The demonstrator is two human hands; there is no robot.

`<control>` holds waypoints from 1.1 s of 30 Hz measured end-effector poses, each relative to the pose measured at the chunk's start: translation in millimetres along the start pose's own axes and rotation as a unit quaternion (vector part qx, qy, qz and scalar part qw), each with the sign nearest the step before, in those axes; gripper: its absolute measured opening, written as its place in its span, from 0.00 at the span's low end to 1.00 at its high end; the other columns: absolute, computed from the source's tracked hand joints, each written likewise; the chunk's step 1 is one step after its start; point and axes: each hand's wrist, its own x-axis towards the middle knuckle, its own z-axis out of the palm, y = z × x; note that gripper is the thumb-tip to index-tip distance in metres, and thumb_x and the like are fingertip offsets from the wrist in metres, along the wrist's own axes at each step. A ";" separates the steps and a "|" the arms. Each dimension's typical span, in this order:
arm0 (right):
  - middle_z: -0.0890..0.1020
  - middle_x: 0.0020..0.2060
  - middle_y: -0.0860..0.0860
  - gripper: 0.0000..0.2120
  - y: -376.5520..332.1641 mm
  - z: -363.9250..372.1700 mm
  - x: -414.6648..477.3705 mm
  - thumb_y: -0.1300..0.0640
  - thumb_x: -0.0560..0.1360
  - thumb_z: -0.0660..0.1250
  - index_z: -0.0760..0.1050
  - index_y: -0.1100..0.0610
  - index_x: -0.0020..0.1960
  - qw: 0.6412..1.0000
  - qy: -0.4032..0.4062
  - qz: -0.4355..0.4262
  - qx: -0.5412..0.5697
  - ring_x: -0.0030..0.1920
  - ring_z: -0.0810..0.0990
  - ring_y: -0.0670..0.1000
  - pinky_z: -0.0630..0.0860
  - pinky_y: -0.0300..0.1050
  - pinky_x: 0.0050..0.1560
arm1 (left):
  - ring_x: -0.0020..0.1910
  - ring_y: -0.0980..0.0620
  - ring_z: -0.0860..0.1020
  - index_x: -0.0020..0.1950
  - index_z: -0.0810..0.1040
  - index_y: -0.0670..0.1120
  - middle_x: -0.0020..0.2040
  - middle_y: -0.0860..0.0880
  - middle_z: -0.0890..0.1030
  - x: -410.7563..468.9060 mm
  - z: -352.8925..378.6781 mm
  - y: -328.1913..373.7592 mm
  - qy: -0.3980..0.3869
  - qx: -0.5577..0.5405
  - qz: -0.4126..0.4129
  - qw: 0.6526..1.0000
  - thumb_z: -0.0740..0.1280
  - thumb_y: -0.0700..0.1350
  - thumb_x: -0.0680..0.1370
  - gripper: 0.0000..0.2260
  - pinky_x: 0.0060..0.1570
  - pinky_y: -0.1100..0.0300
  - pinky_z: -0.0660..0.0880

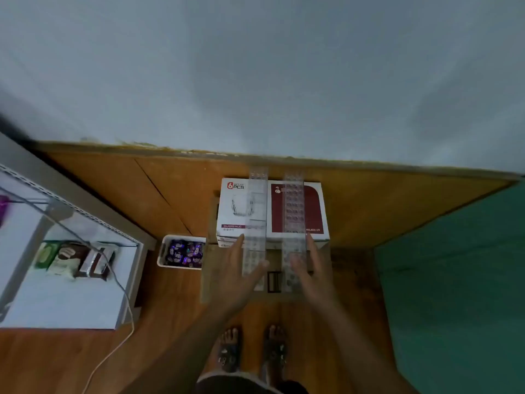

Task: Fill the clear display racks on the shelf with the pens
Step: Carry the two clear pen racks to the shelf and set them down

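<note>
Two long clear display racks with rows of round holes are lifted over the boxes on the floor. My left hand (241,268) grips the near end of the left rack (257,211), thumb over its top. My right hand (311,268) grips the near end of the right rack (294,206) the same way. Both racks point away from me towards the wall and lie parallel, a small gap apart. The picture is blurred and I see no pens in it.
A white glass-mug box (231,211) and a red-and-white box (315,209) sit on a cardboard box (208,280). To the left are a white basket of purple sweets (181,253) and a white shelf unit (71,297) holding packets, with a white cable (125,297). A green mat (454,280) lies on the right.
</note>
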 end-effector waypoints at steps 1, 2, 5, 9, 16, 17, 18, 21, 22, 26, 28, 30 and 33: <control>0.59 0.75 0.40 0.31 -2.8 3.4 -0.1 0.42 0.78 0.63 0.51 0.32 0.76 1.000 -0.009 0.005 0.015 0.67 0.69 0.41 0.77 0.34 0.47 | 0.56 0.89 0.40 0.75 0.62 0.52 0.67 0.62 0.62 1.9 1.2 2.2 0.020 0.009 0.028 0.999 0.67 0.61 0.74 0.33 0.57 0.74 0.63; 0.57 0.76 0.41 0.32 0.0 5.8 2.9 0.41 0.77 0.63 0.50 0.31 0.75 1.000 -0.012 0.011 0.018 0.71 0.65 0.45 0.76 0.39 0.55 | 0.58 0.89 0.42 0.74 0.64 0.52 0.65 0.63 0.62 3.1 3.2 0.5 0.040 0.007 0.040 0.998 0.69 0.58 0.75 0.31 0.50 0.80 0.62; 0.55 0.74 0.35 0.33 7.2 11.4 3.0 0.39 0.74 0.63 0.49 0.27 0.72 0.999 -0.029 0.012 0.042 0.70 0.60 0.41 0.72 0.36 0.59 | 0.63 0.79 0.61 0.73 0.58 0.64 0.62 0.74 0.66 5.8 5.7 1.0 -0.033 -0.115 -0.024 0.993 0.71 0.52 0.76 0.31 0.48 0.86 0.62; 0.60 0.71 0.33 0.31 11.1 11.6 3.6 0.43 0.77 0.64 0.51 0.23 0.70 0.997 -0.027 0.020 0.065 0.69 0.65 0.41 0.75 0.35 0.53 | 0.67 0.63 0.70 0.69 0.52 0.74 0.68 0.69 0.68 8.6 9.0 -4.7 -0.094 -0.224 -0.076 0.967 0.69 0.53 0.76 0.33 0.58 0.62 0.76; 0.69 0.71 0.39 0.29 -8.3 15.3 -5.3 0.46 0.75 0.68 0.59 0.24 0.67 0.993 -0.014 0.026 0.117 0.68 0.71 0.42 0.77 0.42 0.59 | 0.70 0.67 0.58 0.64 0.48 0.80 0.77 0.60 0.55 12.6 -3.4 -2.4 -0.152 -0.261 -0.082 0.950 0.68 0.52 0.78 0.33 0.52 0.71 0.73; 0.68 0.72 0.40 0.28 -11.1 17.2 -7.1 0.45 0.74 0.68 0.60 0.23 0.67 0.993 -0.009 0.024 0.112 0.69 0.71 0.43 0.77 0.43 0.60 | 0.66 0.74 0.59 0.66 0.48 0.79 0.76 0.61 0.55 12.7 -5.4 -3.1 -0.154 -0.267 -0.080 0.948 0.67 0.52 0.78 0.33 0.46 0.76 0.73; 0.68 0.73 0.41 0.28 -13.9 19.7 -9.4 0.45 0.74 0.68 0.61 0.23 0.66 0.994 -0.006 0.020 0.107 0.69 0.70 0.44 0.76 0.45 0.62 | 0.63 0.79 0.60 0.68 0.49 0.77 0.74 0.63 0.57 12.2 -7.4 -4.6 -0.156 -0.279 -0.079 0.944 0.67 0.51 0.78 0.33 0.43 0.78 0.72; 0.70 0.72 0.43 0.26 -21.3 27.9 -19.0 0.49 0.76 0.68 0.64 0.24 0.65 0.995 -0.005 0.021 0.095 0.68 0.73 0.46 0.77 0.50 0.62 | 0.65 0.75 0.64 0.69 0.51 0.76 0.71 0.65 0.62 6.6 -14.3 -4.6 -0.161 -0.323 -0.081 0.929 0.68 0.52 0.78 0.32 0.47 0.75 0.74; 0.71 0.70 0.44 0.26 -22.9 30.2 -22.3 0.51 0.77 0.68 0.65 0.24 0.64 0.995 -0.007 0.024 0.092 0.65 0.75 0.46 0.79 0.50 0.59 | 0.67 0.67 0.69 0.68 0.52 0.77 0.71 0.64 0.66 3.2 -16.3 -5.3 -0.161 -0.342 -0.086 0.922 0.68 0.52 0.77 0.32 0.51 0.68 0.77; 0.77 0.60 0.38 0.25 -36.1 41.0 -35.2 0.53 0.78 0.67 0.66 0.26 0.64 0.996 -0.026 0.013 0.085 0.54 0.82 0.40 0.81 0.39 0.43 | 0.57 0.57 0.80 0.68 0.57 0.75 0.59 0.65 0.79 -15.5 -31.8 -3.9 -0.136 -0.373 -0.076 0.915 0.67 0.48 0.78 0.30 0.46 0.60 0.81; 0.77 0.58 0.37 0.25 -42.9 49.1 -40.5 0.52 0.78 0.66 0.64 0.31 0.69 0.995 -0.053 0.008 0.084 0.53 0.81 0.37 0.80 0.35 0.41 | 0.58 0.57 0.80 0.72 0.57 0.69 0.60 0.63 0.79 -27.1 -42.0 -1.7 -0.118 -0.388 -0.068 0.912 0.66 0.44 0.79 0.30 0.47 0.61 0.80; 0.78 0.59 0.36 0.26 -47.4 59.0 -47.5 0.50 0.79 0.66 0.63 0.33 0.71 0.992 -0.084 0.002 0.089 0.54 0.81 0.37 0.79 0.35 0.42 | 0.62 0.54 0.78 0.75 0.58 0.64 0.64 0.57 0.78 -42.4 -54.4 -2.6 -0.094 -0.411 -0.069 0.904 0.65 0.42 0.80 0.29 0.52 0.58 0.79; 0.76 0.60 0.34 0.26 -51.8 72.4 -54.9 0.49 0.78 0.67 0.63 0.29 0.69 0.986 -0.152 -0.027 0.070 0.56 0.80 0.39 0.80 0.39 0.46 | 0.60 0.54 0.79 0.69 0.61 0.70 0.62 0.59 0.79 -69.8 -71.1 -4.8 -0.022 -0.425 -0.084 0.901 0.66 0.44 0.80 0.27 0.49 0.62 0.79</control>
